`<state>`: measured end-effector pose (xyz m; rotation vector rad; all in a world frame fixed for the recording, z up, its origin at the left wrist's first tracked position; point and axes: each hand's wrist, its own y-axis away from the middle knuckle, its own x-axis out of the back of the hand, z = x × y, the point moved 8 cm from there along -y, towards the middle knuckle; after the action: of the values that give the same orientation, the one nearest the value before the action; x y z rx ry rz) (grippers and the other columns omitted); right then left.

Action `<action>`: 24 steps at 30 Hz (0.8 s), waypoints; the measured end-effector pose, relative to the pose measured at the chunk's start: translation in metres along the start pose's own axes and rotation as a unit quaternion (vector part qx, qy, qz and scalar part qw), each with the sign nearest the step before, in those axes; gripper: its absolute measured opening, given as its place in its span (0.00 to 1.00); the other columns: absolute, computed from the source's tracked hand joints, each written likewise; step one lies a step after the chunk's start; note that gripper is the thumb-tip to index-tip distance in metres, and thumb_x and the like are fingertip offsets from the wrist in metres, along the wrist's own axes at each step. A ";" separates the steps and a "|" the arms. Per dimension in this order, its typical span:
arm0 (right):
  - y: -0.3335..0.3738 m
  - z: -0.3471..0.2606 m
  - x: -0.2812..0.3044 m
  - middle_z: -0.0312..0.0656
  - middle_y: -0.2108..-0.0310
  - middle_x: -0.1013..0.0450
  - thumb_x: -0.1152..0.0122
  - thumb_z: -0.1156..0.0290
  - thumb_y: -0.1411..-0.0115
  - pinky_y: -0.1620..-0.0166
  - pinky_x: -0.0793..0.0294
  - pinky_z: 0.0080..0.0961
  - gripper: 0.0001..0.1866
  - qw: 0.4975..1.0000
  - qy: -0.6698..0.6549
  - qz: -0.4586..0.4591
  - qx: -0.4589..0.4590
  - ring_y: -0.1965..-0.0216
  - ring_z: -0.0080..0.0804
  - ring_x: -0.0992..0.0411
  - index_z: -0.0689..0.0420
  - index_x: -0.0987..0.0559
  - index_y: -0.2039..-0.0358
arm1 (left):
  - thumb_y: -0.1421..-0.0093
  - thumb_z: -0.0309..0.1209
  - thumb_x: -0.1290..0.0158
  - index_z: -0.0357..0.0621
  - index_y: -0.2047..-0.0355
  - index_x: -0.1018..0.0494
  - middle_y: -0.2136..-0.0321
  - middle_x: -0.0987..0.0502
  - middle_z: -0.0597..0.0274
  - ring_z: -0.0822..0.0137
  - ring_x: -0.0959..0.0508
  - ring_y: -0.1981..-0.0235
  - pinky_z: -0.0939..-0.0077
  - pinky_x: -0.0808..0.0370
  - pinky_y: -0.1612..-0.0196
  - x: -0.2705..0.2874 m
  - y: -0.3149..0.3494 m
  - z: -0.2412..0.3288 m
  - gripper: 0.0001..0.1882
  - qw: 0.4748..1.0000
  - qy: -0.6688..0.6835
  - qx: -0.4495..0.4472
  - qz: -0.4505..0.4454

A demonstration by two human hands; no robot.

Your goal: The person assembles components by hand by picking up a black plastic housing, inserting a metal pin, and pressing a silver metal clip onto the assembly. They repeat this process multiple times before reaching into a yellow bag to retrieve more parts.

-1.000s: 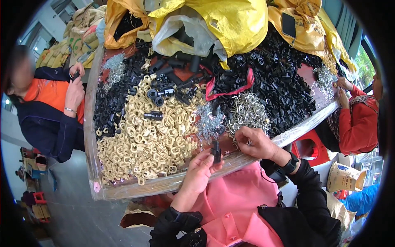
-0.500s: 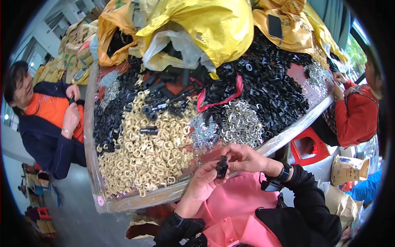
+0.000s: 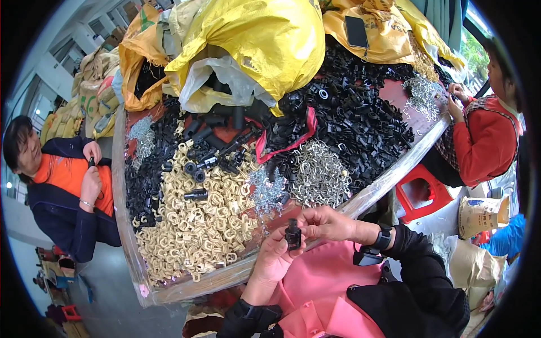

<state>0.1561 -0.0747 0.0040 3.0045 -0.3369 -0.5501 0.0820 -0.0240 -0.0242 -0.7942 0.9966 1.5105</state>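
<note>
My left hand (image 3: 271, 258) grips a small black plastic part (image 3: 292, 236) upright between thumb and fingers, above the near edge of the table. The thumb and fingers of my right hand (image 3: 326, 224) are pinched together against the part's right side; whatever sits between them is too small or hidden to name. Just beyond my hands lie a heap of shiny U-shaped metal pieces (image 3: 320, 176) and a scatter of small silvery pins (image 3: 266, 192). To their left spreads a large pile of beige plastic rings (image 3: 194, 231).
Black plastic parts (image 3: 366, 121) cover the table's far side, with a pink strap (image 3: 298, 143) among them. Yellow sacks (image 3: 270, 50) and a phone (image 3: 356, 32) are at the back. Co-workers (image 3: 73, 191) (image 3: 479, 129) sit left and right. A red stool (image 3: 421, 191) stands at right.
The black part has turned more upright in my left hand, and both hands have shifted slightly left in the view. The whole view has also shifted a little.
</note>
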 end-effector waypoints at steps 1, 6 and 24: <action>0.000 -0.002 0.000 0.29 0.76 0.32 0.51 0.70 0.43 0.70 0.37 0.12 0.06 1.000 -0.008 0.003 0.009 0.73 0.13 0.37 0.59 0.31 0.69 | 0.49 0.32 0.47 0.37 0.59 0.36 0.64 0.29 0.54 0.64 0.26 0.65 0.76 0.27 0.62 -0.001 0.000 0.000 0.19 1.000 -0.001 0.000 -0.003; 0.002 0.012 0.004 0.32 0.75 0.30 0.51 0.69 0.43 0.68 0.35 0.13 0.07 0.998 -0.030 -0.028 -0.040 0.72 0.15 0.35 0.59 0.31 0.68 | 0.49 0.32 0.48 0.37 0.58 0.36 0.63 0.29 0.55 0.65 0.26 0.65 0.77 0.27 0.62 -0.004 0.000 0.001 0.20 1.000 -0.013 -0.003 -0.007; 0.014 -0.061 -0.016 0.39 0.70 0.34 0.42 0.74 0.56 0.66 0.38 0.27 0.06 0.832 0.503 0.089 0.216 0.67 0.32 0.35 0.57 0.29 0.76 | 0.44 0.30 0.53 0.39 0.56 0.36 0.63 0.29 0.58 0.69 0.27 0.64 0.79 0.28 0.62 0.013 0.004 0.007 0.16 0.993 -0.045 -0.026 0.107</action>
<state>0.1607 -0.0828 0.0682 3.0500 -0.6751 1.2505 0.0756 -0.0124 -0.0325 -0.6658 1.0034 1.7472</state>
